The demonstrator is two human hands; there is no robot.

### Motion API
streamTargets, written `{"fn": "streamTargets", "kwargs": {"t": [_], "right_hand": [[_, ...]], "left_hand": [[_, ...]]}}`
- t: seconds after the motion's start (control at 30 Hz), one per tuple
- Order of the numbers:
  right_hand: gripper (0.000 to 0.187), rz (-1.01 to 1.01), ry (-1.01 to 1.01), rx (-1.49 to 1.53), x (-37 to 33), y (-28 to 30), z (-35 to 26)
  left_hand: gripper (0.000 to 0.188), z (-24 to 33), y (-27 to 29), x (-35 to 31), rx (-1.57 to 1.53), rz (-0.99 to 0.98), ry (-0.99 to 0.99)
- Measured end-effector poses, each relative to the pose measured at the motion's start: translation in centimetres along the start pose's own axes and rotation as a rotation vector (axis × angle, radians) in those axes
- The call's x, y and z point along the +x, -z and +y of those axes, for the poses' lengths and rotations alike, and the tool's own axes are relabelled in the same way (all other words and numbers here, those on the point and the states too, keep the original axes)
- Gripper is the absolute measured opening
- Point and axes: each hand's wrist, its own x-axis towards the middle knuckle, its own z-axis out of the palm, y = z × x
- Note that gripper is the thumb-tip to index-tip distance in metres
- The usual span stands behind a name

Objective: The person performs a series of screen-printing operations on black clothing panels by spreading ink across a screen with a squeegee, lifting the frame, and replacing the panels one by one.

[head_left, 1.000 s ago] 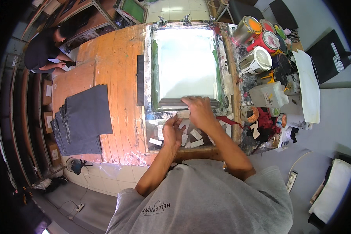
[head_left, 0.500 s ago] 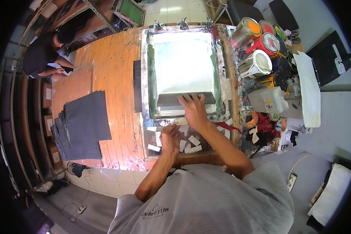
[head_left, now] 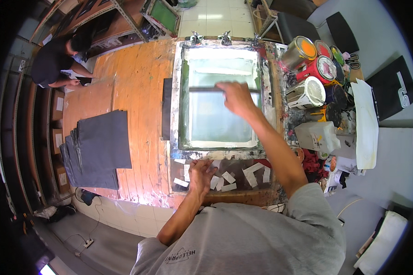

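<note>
My right hand (head_left: pixel 237 97) is closed over the middle of a dark squeegee (head_left: pixel 202 89), slightly blurred. The squeegee lies crosswise on the upper part of the mesh of a screen printing frame (head_left: pixel 175 133). Pale, bluish-white ink (head_left: pixel 222 121) covers the mesh below it, with brighter white ink along the far end and the lower edge. My left hand (head_left: pixel 201 174) rests just below the near edge of the frame, fingers loosely bent and apart, nothing visible in them. Several white paper strips (head_left: pixel 228 177) lie on the board beside it.
Metal clamps (head_left: pixel 225 38) hold the frame's far edge. At left lies a stack of black sheets (head_left: pixel 101 146); a black piece (head_left: pixel 167 107) sticks out from under the frame. Paint cans (head_left: pixel 313 91) and a plastic jug (head_left: pixel 317 137) crowd the right. A person (head_left: pixel 55 62) bends at far left.
My right hand has pushed the squeegee from the near end of the mesh to its upper part. My left hand stays near the frame's front edge. The view has shifted slightly.
</note>
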Motion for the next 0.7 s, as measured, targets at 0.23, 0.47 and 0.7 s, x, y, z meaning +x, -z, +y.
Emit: {"fn": "streamTargets", "kwargs": {"t": [0.23,0.47,0.7], "right_hand": [[0.061,0.201,0.136,0.080,-16.4,0.3,-8.0],[0.062,0.491,0.329,-0.040,-13.8,8.1,-8.7],[0.045,0.697,0.401,-0.007,-5.5,18.2,-9.0]], "left_hand": [[0.019,1.7,-1.2,-2.4,-0.029,-0.091,-0.067],[0.040,7.5,-4.8,-7.3,-0.057,-0.418,-0.280],[0.035,14.3,-4.6,1.5,0.354,-0.218,-0.699]]}}
